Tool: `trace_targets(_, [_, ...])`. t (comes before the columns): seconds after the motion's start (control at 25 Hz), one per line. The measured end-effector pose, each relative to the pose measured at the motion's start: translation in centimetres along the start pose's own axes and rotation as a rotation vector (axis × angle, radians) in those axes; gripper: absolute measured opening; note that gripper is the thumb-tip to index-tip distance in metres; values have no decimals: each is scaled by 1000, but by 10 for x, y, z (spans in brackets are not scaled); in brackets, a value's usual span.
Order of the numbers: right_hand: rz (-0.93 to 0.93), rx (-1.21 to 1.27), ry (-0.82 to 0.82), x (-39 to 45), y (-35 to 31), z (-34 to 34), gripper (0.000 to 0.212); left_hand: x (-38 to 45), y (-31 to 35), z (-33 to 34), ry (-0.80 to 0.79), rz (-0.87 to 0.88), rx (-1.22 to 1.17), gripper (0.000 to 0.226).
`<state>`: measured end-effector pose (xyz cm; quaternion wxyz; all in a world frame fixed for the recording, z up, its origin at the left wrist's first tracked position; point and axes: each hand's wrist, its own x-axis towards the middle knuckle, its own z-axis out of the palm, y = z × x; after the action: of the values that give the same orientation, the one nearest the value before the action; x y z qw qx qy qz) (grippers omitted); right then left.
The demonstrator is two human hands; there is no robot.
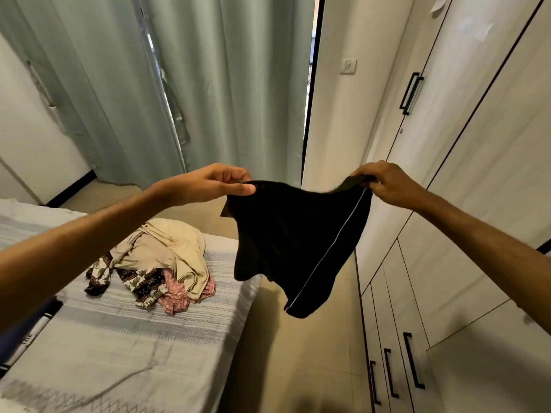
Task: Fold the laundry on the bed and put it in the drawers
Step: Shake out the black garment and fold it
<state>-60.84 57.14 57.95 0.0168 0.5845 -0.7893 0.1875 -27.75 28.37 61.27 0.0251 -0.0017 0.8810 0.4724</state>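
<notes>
Two hands hold a pair of black shorts [298, 234] up by the waistband, the left hand [208, 181] pinching one top corner and the right hand [384, 183] pinching the other, so the garment hangs in the air above the floor between the bed [134, 338] and the wardrobe [462, 204]. A thin pale stripe runs down the shorts' right side. Behind the left forearm, a heap of unfolded clothes [161, 263] lies on the striped bedspread, with pale green curtains [179, 84] beyond.

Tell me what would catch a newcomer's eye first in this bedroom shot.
First, the black shorts with a pale side stripe, held up in mid-air at centre by the left hand and right hand. Next, the heap of unfolded clothes on the striped bed, lower left.
</notes>
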Motion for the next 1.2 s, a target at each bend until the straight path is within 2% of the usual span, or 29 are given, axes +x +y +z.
trace_targets(0.08, [-81,-54,-128,5,-14,3,53,6,17,6,19,16,-1,25])
trace_targets(0.12, [-83,17,-217,6,-24,5,51,10,21,7,57,4,59,22])
trace_targets(0.2, [45,274,-357,3,-33,7,42,13,26,2,132,-1,307,17])
trace_targets(0.28, [234,499,-355,-4,-36,-2,23,12,22,-7,162,-8,577,18])
trace_targets(0.36, [301,711,-366,-11,-34,-18,25,4,14,-12,194,-35,644,28])
trace_targets(0.44, [244,668,-491,-14,-38,-37,38,-2,12,-12,275,-42,602,44])
trace_targets(0.52, [168,533,-550,-14,-42,-52,32,-3,13,-12,313,-28,501,51])
trace_targets(0.56, [160,532,-513,-12,-42,-58,30,-3,15,-12,289,-24,407,51])
trace_targets(0.68, [147,617,-364,-6,-30,-71,26,-13,23,-12,69,-1,79,51])
trace_targets(0.8, [166,598,-377,-5,-7,-74,24,-27,19,-12,-90,-30,-52,35])
trace_targets(0.84, [177,548,-392,-6,-1,-72,24,-29,15,-11,-103,-50,38,35])
trace_targets(0.88, [192,464,-399,-7,1,-68,24,-27,7,-12,-79,-73,266,38])
trace_targets(0.96, [153,173,-386,-4,6,-55,21,-21,-3,-13,-12,-102,914,61])
trace_targets(1.0, [92,10,-364,-1,6,-47,21,-17,-7,-12,20,-88,1121,72])
trace_targets(1.08, [-25,-204,-292,4,6,-36,22,-10,-10,-10,72,-11,1269,81])
trace_targets(1.2, [-53,-299,-169,2,7,-41,23,-10,-11,-13,183,112,1293,71])
